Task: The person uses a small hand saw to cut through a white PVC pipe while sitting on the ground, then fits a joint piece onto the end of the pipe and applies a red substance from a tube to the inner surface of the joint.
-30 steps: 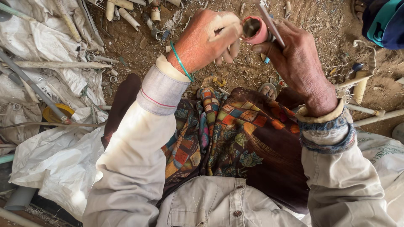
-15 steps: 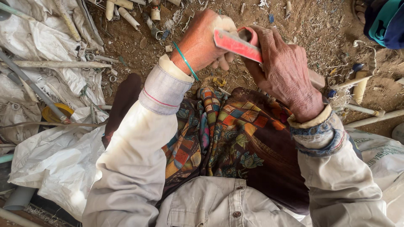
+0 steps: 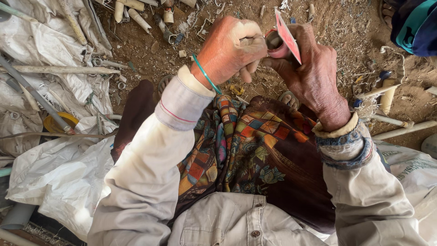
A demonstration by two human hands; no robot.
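Since a moment ago, the flat red blade [image 3: 287, 35] is standing up on its edge and tilting to the right, where before it was lying across both hands. Both hands are staying close together at the far side of the scene, above the person's knees.

The left hand [image 3: 227, 50] is curling into a tight fist, with its fingers [image 3: 248, 41] pressed together around something small that cannot be made out. A thin green bangle [image 3: 205, 75] is sitting on that wrist. The right hand [image 3: 314, 68] is touching the left hand. Its fingers are bending around a small reddish round piece [image 3: 275, 45] and pinching the red blade just beside it. The round piece is sitting between the two hands.

A colourful patterned cloth [image 3: 246, 146] is lying over the person's lap, nearer than the hands. Toes in a sandal [image 3: 287, 98] are peeking out under the right hand.

White sacks [image 3: 59, 173] are lying on the left. Short pale pipe pieces [image 3: 132, 13] are lying on the brown dirt ground [image 3: 346, 27] at the far left. More pale pipes [image 3: 391, 132] are lying on the right. Another person's blue and teal sleeve [image 3: 416, 27] is showing in the far right corner.
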